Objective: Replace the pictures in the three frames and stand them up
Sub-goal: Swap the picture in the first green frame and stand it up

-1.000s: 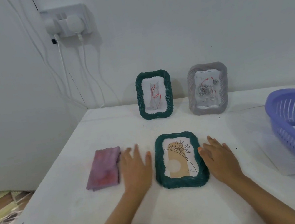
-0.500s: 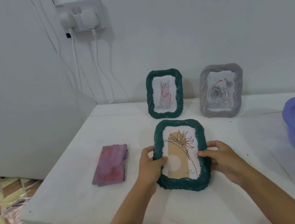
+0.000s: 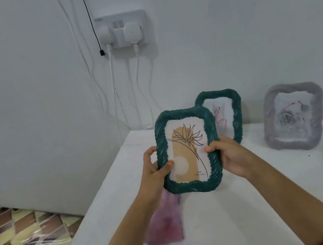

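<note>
Held green frame (image 3: 187, 150) overlaps the left part of the far green frame (image 3: 226, 115), hiding it; the grey frame (image 3: 293, 116) picture is blurred. Purple cloth (image 3: 166, 222) partly hidden by the left forearm. Left hand (image 3: 154, 171) and right hand (image 3: 229, 157) each clamp a side edge, thumbs in front. Since earlier: frame lifted off the white table (image 3: 274, 189), now upright in the air.

White table (image 3: 297, 196), pink cloth (image 3: 165, 226) near front, green frame (image 3: 233, 110) & grey frame (image 3: 293, 117) upright at back
</note>
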Demonstrator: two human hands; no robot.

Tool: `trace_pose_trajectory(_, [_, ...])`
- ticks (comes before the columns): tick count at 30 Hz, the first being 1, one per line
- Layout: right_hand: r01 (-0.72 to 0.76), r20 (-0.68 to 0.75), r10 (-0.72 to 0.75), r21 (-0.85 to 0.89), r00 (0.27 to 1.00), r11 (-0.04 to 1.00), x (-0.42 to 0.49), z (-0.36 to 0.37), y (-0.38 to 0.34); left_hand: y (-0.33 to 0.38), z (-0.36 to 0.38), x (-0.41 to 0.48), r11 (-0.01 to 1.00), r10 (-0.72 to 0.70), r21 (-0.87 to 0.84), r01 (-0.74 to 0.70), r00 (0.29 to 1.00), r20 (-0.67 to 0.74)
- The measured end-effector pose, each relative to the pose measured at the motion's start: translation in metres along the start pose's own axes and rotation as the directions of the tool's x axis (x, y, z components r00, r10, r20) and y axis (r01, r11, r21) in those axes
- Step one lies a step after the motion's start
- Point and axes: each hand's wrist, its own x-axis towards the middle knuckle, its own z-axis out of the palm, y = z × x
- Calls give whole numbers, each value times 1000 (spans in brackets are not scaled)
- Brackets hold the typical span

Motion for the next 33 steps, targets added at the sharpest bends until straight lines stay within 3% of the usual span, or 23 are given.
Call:
trace_pose_trajectory(5, [59, -70, -60, -26, 996, 998, 80, 39, -14, 26, -44, 80, 993, 64, 98, -68, 997, 41])
trace_pose_trajectory(12, [44, -172, -55, -67, 983, 997, 158, 50, -4, 19, -76, 162, 991, -17, 131, 9, 998, 60])
trace_pose_trajectory(21, [73, -189, -87, -77, 978, 994, 175, 43, 22, -12, -88, 184, 992, -48, 116, 40, 997, 64])
trace_pose_trajectory(26, [111, -356, -139, -96, 924, 989, 161, 39, 37, -17, -95, 177, 987, -1, 162, 0, 1000, 5])
trace_pose_trajectory(33, [135, -398, -199, -182, 896, 974, 141, 42, 51, -24, -101, 167, 976, 33, 217, -20, 998, -58])
